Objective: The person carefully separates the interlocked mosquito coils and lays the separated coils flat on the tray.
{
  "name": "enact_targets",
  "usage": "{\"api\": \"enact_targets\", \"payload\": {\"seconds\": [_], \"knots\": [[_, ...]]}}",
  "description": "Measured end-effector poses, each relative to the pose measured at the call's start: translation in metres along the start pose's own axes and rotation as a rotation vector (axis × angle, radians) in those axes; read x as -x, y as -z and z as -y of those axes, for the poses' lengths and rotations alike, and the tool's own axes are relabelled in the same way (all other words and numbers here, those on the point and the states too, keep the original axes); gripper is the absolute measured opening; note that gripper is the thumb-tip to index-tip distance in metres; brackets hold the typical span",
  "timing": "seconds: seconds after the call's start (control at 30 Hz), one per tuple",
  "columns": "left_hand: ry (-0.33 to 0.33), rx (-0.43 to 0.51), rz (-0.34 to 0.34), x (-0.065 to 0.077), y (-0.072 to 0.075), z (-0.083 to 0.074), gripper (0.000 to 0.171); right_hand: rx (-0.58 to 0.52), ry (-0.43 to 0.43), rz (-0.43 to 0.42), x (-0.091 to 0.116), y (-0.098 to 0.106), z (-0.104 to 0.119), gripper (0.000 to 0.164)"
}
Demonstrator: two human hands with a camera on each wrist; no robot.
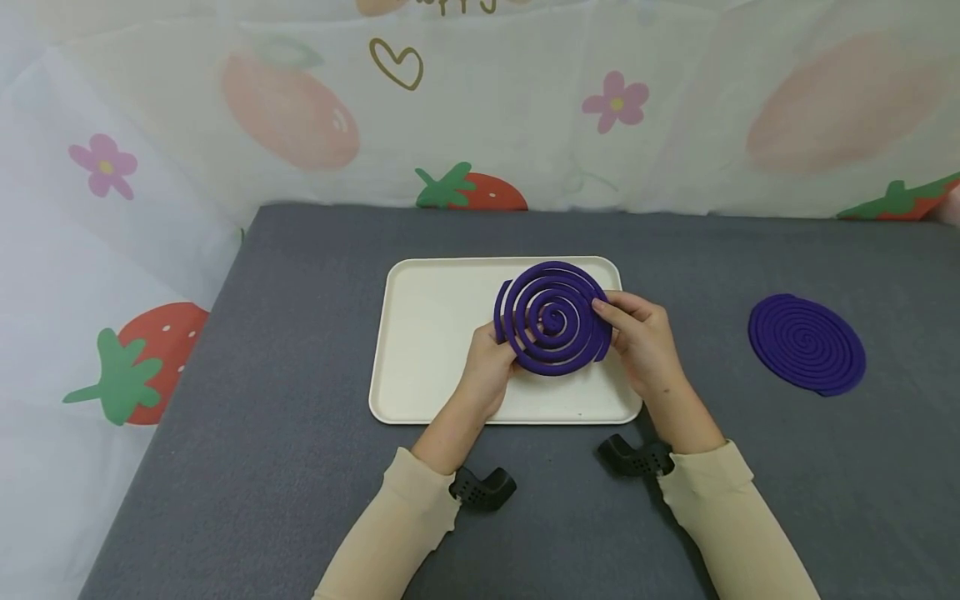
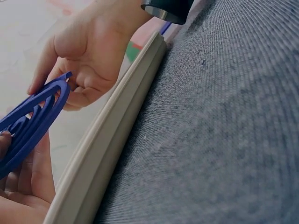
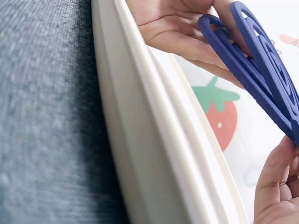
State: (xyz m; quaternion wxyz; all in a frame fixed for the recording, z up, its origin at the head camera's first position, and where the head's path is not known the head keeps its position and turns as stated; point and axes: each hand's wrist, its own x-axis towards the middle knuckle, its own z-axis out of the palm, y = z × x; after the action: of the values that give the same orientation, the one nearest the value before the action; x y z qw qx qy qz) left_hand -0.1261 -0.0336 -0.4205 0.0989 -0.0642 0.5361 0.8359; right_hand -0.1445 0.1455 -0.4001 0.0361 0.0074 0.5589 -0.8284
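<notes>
Both hands hold a purple spiral coil (image 1: 553,320) above a shallow white tray (image 1: 435,333). Its windings stand apart with gaps between them, and in the right wrist view it looks tilted and layered. The left hand (image 1: 491,362) grips the coil's lower left side, its thumb (image 2: 4,142) on the windings. At the right edge, the right hand (image 1: 645,342) pinches the coil between thumb and fingers. Part of the left hand's fingers is hidden behind the coil in the head view.
A second purple spiral coil (image 1: 807,343), tightly wound, lies flat on the grey cloth-covered table (image 1: 300,483) to the right. Behind the table hangs a white curtain (image 1: 480,108) printed with strawberries and flowers. Each wrist wears a black camera mount (image 1: 633,457).
</notes>
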Motion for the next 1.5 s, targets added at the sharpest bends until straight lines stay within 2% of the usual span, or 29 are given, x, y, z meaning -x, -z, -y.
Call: {"api": "enact_targets", "payload": {"seconds": [0.33, 0.97, 1.2, 1.5], "knots": [[-0.007, 0.000, 0.007, -0.0002, 0.0004, 0.0002, 0.019, -0.004, 0.025, -0.017, -0.0002, 0.0013, 0.0005, 0.032], [-0.021, 0.072, 0.058, 0.0014, 0.0025, -0.0006, 0.019, -0.036, 0.078, -0.004, 0.0006, 0.0007, -0.0027, 0.037], [-0.025, 0.077, 0.037, 0.0010, 0.0016, -0.0012, 0.020, -0.043, 0.122, -0.031, -0.0003, -0.0006, -0.0044, 0.030], [-0.031, 0.065, 0.027, 0.0015, 0.0016, -0.0004, 0.020, -0.005, 0.122, -0.070, -0.0008, -0.0003, -0.0047, 0.040]]}}
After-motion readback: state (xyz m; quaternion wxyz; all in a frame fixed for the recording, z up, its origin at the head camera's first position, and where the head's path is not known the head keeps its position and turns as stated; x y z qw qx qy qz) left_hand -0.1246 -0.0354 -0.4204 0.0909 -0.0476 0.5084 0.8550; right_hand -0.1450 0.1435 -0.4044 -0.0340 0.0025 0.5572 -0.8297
